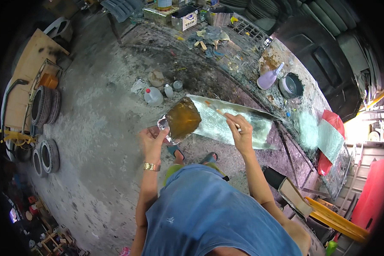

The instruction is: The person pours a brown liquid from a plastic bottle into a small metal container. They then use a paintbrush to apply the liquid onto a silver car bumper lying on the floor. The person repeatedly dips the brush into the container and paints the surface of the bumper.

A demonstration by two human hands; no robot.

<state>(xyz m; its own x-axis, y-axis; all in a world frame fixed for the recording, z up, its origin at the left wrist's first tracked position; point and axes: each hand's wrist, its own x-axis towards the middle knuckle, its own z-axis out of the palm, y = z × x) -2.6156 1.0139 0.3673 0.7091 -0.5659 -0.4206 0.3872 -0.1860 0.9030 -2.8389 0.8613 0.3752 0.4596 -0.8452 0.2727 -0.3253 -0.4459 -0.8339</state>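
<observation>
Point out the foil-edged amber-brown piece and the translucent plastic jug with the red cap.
Foil-edged amber-brown piece (184, 117), head view: middle of its brown face.
Translucent plastic jug with red cap (154, 98), head view: middle of its body.

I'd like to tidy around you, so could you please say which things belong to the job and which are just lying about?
Likely part of the job:
foil-edged brown piece, in left fingers
thin tool, in right fingers
pale shiny sheet below the tool

Apparently lying about:
tires at left
wooden board
</observation>
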